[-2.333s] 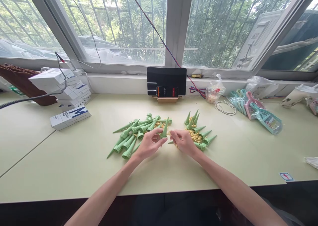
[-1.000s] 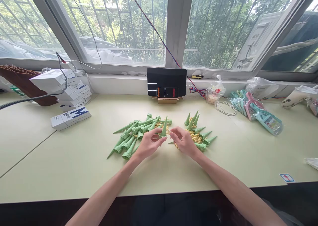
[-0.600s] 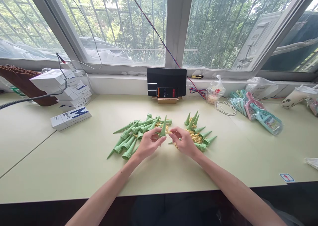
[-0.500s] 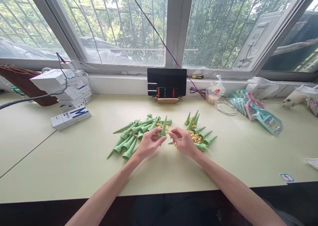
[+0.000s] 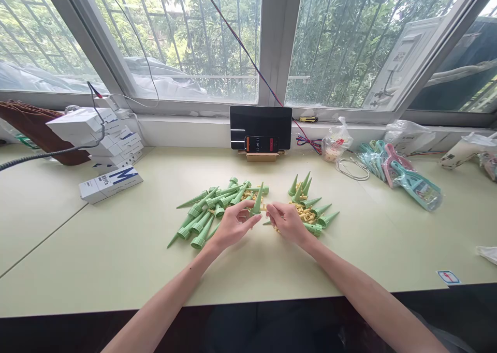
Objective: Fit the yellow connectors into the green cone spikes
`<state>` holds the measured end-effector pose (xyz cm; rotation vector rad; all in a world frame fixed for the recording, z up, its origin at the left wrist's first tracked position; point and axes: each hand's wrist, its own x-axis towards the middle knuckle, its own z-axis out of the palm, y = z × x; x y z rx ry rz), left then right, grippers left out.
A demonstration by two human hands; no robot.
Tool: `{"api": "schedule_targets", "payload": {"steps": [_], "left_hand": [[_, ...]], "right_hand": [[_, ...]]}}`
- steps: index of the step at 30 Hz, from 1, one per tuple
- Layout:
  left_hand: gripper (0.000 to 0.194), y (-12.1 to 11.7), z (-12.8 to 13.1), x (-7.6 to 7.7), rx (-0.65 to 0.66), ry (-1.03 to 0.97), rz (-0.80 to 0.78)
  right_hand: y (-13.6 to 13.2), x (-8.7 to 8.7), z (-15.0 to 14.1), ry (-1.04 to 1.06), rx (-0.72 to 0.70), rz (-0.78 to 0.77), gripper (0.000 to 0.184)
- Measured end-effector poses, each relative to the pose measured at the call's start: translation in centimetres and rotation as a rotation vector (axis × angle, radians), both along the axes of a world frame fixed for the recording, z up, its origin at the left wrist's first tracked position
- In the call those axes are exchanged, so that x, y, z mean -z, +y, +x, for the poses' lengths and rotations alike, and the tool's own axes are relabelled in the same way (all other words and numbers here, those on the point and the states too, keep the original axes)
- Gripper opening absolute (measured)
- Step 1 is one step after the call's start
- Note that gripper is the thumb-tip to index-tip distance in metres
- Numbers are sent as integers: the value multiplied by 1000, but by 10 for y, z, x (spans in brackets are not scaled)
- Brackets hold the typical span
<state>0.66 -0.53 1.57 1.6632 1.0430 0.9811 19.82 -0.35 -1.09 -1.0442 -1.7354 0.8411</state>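
Observation:
My left hand [image 5: 232, 226] pinches a green cone spike [image 5: 257, 200] and holds it upright, tip up. Close beside it, my right hand [image 5: 288, 222] has its fingertips closed at the spike's base, on a small yellow piece I can barely make out. A pile of long green spikes [image 5: 205, 210] lies to the left of my hands. To the right sits a smaller cluster of green cones [image 5: 308, 203] mixed with small yellow parts [image 5: 303, 211].
A phone [image 5: 261, 144] leans on a black tablet [image 5: 260, 123] at the window sill. White boxes [image 5: 101, 135] are stacked at the left. Teal and pink packaged tools [image 5: 404, 174], a white cable coil [image 5: 353, 167] and plastic bags lie at the right. The table's front edge [image 5: 248, 301] runs below my forearms.
My hands have stayed in place. The right fingertips have drawn closer to the base of the upright spike, and the spike tilts slightly differently.

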Motion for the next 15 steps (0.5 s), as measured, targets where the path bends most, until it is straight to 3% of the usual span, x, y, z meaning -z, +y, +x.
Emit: {"api": "schedule_targets", "payload": {"steps": [6, 15], "left_hand": [[30, 1, 0, 0, -21, -13, -14], [32, 0, 0, -2, -31, 2, -38]], "right_hand": [[-2, -6, -2, 15, 11, 5, 24], [0, -4, -1, 12, 17, 0, 22]]}}
